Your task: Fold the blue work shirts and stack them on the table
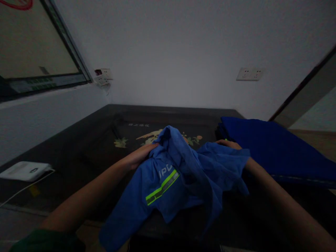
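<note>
A blue work jacket (181, 175) with a yellow-green and grey reflective strip and partly hidden white letters hangs bunched between my hands, above the near part of a dark tabletop. My left hand (140, 155) is closed on the cloth beside its raised, folded upper edge. On the other side, my right hand (231, 144) grips the jacket from behind; cloth drapes across the wrist and hides most of that hand. One sleeve dangles toward the lower left, past the table's front edge.
The dark table (99, 136) carries a floral and bird pattern and meets the wall. A folded deep-blue cloth (265, 150) lies in a stack at the right. At the left rests a white device (26, 170) with a cable. Wall sockets (250, 74) sit above.
</note>
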